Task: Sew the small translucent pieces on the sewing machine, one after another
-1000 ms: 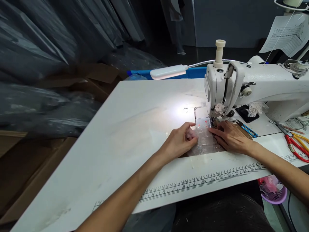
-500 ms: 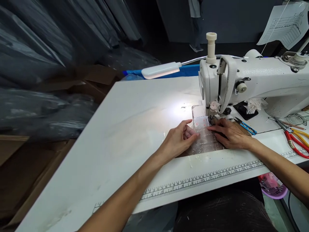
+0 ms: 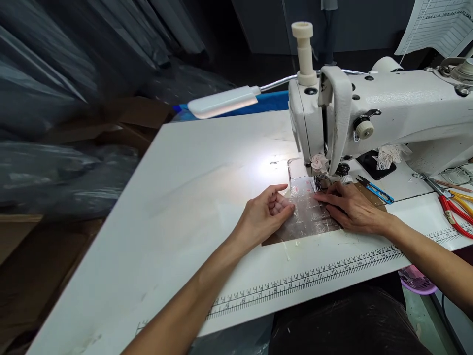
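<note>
My left hand [image 3: 264, 214] hovers by the left side of a shiny, clear-covered patch [image 3: 306, 217] on the table, thumb and forefinger apart and the other fingers curled. I see nothing held in it. My right hand [image 3: 351, 207] rests on the patch's right side, fingers stretched toward the presser foot [image 3: 320, 183] of a white sewing machine [image 3: 391, 106]. Whether anything thin lies under its fingertips, I cannot tell. Small pink marks show on the patch near the foot. A pale fabric flower [image 3: 319, 162] hangs at the machine's needle end.
Blue thread snips [image 3: 375, 190] lie right of my right hand, with red-handled scissors [image 3: 453, 212] farther right. White lace [image 3: 390, 157] sits under the machine arm. A lamp [image 3: 221, 102] lights the white table [image 3: 192, 197]. A person's legs [image 3: 328, 34] show behind.
The view has shifted and moved closer to the machine. Both hands keep nearly the same pose; my left hand is slightly farther from my right.
</note>
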